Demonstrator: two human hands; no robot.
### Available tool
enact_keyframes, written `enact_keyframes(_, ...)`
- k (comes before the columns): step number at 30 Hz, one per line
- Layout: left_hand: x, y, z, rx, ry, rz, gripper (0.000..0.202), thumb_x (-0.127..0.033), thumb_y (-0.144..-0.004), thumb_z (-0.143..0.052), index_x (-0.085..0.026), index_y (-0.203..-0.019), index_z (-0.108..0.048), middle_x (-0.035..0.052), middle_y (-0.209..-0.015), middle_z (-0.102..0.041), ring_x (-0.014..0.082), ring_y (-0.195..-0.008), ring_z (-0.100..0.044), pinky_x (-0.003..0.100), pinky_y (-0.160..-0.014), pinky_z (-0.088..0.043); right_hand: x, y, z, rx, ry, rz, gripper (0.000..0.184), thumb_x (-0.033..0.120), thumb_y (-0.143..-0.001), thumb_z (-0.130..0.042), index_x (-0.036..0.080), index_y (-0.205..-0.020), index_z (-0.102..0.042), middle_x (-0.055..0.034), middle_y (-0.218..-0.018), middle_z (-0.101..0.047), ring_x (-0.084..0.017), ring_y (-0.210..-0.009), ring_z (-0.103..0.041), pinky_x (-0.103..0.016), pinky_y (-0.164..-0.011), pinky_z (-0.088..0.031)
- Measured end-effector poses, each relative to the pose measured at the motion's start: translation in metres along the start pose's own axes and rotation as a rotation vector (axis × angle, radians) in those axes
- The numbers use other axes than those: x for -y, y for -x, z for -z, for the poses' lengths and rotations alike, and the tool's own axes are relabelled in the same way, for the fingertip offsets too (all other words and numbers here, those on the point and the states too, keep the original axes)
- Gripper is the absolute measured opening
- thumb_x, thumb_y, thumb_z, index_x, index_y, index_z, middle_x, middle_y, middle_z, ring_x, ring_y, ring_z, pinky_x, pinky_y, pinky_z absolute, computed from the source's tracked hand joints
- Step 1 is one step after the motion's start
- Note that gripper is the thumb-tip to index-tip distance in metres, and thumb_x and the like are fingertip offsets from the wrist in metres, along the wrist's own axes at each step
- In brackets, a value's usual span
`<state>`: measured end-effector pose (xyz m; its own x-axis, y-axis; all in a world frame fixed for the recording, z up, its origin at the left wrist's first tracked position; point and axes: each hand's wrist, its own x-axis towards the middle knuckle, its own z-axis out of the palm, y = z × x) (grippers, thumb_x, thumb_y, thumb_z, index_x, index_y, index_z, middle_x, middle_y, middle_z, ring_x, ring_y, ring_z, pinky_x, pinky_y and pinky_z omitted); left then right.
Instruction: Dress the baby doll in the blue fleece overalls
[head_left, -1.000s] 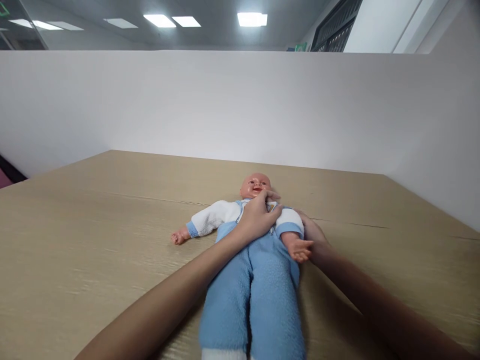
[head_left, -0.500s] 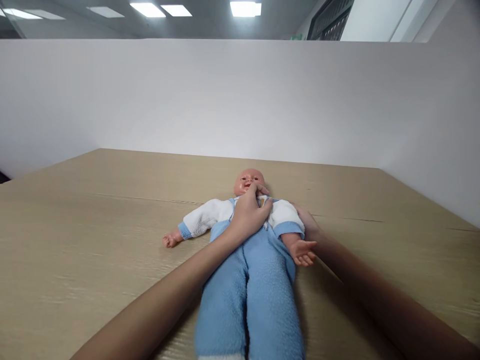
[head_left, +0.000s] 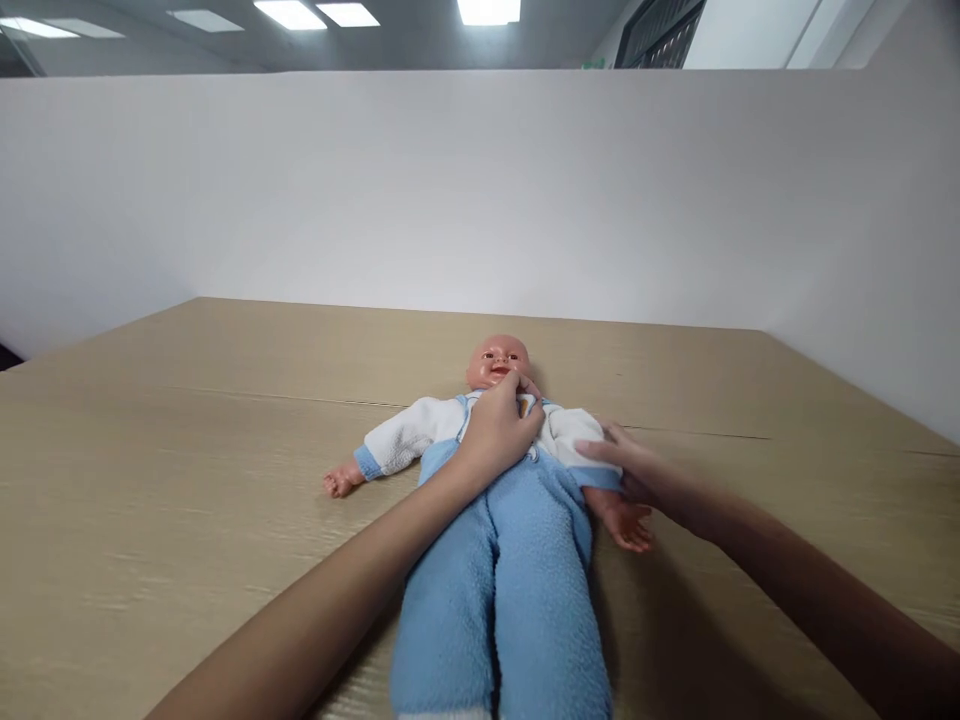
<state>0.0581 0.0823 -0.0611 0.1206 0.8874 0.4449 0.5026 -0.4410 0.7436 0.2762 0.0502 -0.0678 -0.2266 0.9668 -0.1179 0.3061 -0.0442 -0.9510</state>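
A baby doll (head_left: 510, 560) lies on its back on the table, head away from me, in fuzzy light blue overalls and a white top with blue cuffs. My left hand (head_left: 496, 425) lies over its upper chest, with the fingers at the chin and collar and the thumb pressed to the bib. At the doll's arm on my right, my right hand (head_left: 626, 462) grips the white sleeve (head_left: 574, 440), thumb on top and fingers partly hidden behind. The doll's other arm (head_left: 397, 445) stretches out to my left, palm on the table. The feet are out of view.
The wooden table (head_left: 187, 480) has thin seam lines across it. A white partition (head_left: 450, 190) stands along its far edge and continues on the right side. Ceiling lights show above it.
My right hand has shifted from behind the doll's arm to around its sleeve. That arm has swung outward and turned, its palm no longer facing up. The left hand stays on the chest.
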Motion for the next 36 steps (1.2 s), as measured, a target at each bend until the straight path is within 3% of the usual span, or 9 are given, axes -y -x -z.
enact_keyframes(3, 0.000, 0.001, 0.000, 0.021, -0.038, -0.002, 0.009, -0.017, -0.092, -0.063, -0.022, -0.099, -0.064, 0.0007, -0.092, -0.073, 0.0172, -0.076, -0.062, 0.030, -0.068, -0.039, -0.018, 0.032, 0.022, 0.025, -0.014, -0.174, 0.079, 0.063, -0.079, -0.081, 0.029, -0.144, -0.054, -0.0060, -0.090, -0.078, -0.024, -0.060, -0.070, -0.032, -0.043, -0.050)
enact_keyframes(8, -0.001, 0.002, 0.001, 0.051, -0.112, -0.002, 0.007, -0.021, -0.094, -0.064, -0.023, -0.101, -0.063, 0.0004, -0.088, -0.071, 0.0184, -0.076, -0.062, 0.031, -0.069, -0.041, -0.049, 0.053, 0.055, -0.183, 0.039, -0.085, 0.058, 0.065, -0.080, -0.078, 0.024, -0.119, -0.067, -0.0119, -0.113, -0.078, -0.031, -0.100, -0.074, -0.035, -0.066, -0.060)
enact_keyframes(11, -0.005, 0.004, 0.001, 0.048, -0.250, -0.053, 0.009, -0.024, -0.096, -0.064, -0.023, -0.104, -0.062, 0.0027, -0.089, -0.070, 0.0230, -0.086, -0.065, 0.033, -0.072, -0.044, -0.053, 0.056, 0.058, -0.209, 0.095, -0.043, 0.060, 0.064, -0.081, -0.079, 0.025, -0.123, -0.064, -0.0125, -0.121, -0.077, -0.033, -0.110, -0.074, -0.038, -0.077, -0.064)
enact_keyframes(15, -0.013, 0.008, 0.008, -0.025, -0.492, -0.192, 0.013, -0.032, -0.101, -0.062, -0.022, -0.107, -0.061, 0.0106, -0.109, -0.071, 0.0329, -0.115, -0.061, 0.046, -0.097, -0.047, -0.049, 0.061, 0.048, -0.172, 0.225, 0.102, 0.067, 0.058, -0.080, -0.086, 0.028, -0.133, -0.058, -0.0101, -0.130, -0.075, -0.033, -0.115, -0.074, -0.047, -0.100, -0.062)
enact_keyframes(20, -0.012, 0.025, 0.037, -0.044, -0.507, -0.284, 0.023, -0.035, -0.105, -0.058, -0.022, -0.123, -0.061, 0.0124, -0.133, -0.064, 0.0332, -0.129, -0.055, 0.051, -0.110, -0.044, -0.057, 0.058, 0.052, -0.267, 0.482, 0.234, 0.055, 0.056, -0.087, -0.078, 0.027, -0.130, -0.061, -0.0100, -0.125, -0.075, -0.032, -0.108, -0.075, -0.047, -0.094, -0.062)
enact_keyframes(24, 0.010, 0.052, 0.071, -0.039, -0.402, -0.294, 0.018, -0.030, -0.106, -0.056, -0.024, -0.122, -0.060, 0.0094, -0.131, -0.063, 0.0280, -0.125, -0.058, 0.047, -0.112, -0.044, -0.067, 0.055, 0.058, -0.439, 0.805, 0.341, 0.059, 0.054, -0.089, -0.073, 0.026, -0.139, -0.057, -0.0133, -0.136, -0.068, -0.036, -0.117, -0.071, -0.052, -0.099, -0.060)
enact_keyframes(30, 0.047, 0.090, 0.106, 0.039, -0.351, -0.117, 0.023, -0.038, -0.110, -0.047, -0.023, -0.124, -0.056, 0.0109, -0.125, -0.064, 0.0281, -0.116, -0.060, 0.046, -0.104, -0.047, -0.047, 0.076, 0.025, -0.529, 1.038, 0.510, 0.064, 0.042, -0.095, -0.068, 0.021, -0.153, -0.049, -0.0225, -0.155, -0.053, -0.049, -0.143, -0.048, -0.069, -0.120, -0.040)
enact_keyframes(33, 0.052, 0.096, 0.109, 0.130, -0.356, -0.024, 0.027, -0.045, -0.111, -0.040, -0.023, -0.115, -0.056, 0.0094, -0.113, -0.066, 0.0295, -0.107, -0.060, 0.047, -0.099, -0.046, -0.028, 0.082, -0.003, -0.349, 0.774, 0.559, 0.064, 0.041, -0.098, -0.067, 0.029, -0.155, -0.041, -0.0166, -0.155, -0.055, -0.041, -0.141, -0.052, -0.063, -0.119, -0.044)
enact_keyframes(36, 0.051, 0.098, 0.106, 0.150, -0.341, 0.041, 0.033, -0.050, -0.111, -0.034, -0.023, -0.109, -0.054, 0.0082, -0.105, -0.065, 0.0299, -0.099, -0.060, 0.047, -0.093, -0.046, -0.018, 0.069, -0.022, -0.131, 0.371, 0.439, 0.061, 0.048, -0.101, -0.066, 0.031, -0.153, -0.039, -0.0134, -0.148, -0.059, -0.032, -0.134, -0.060, -0.050, -0.109, -0.056)
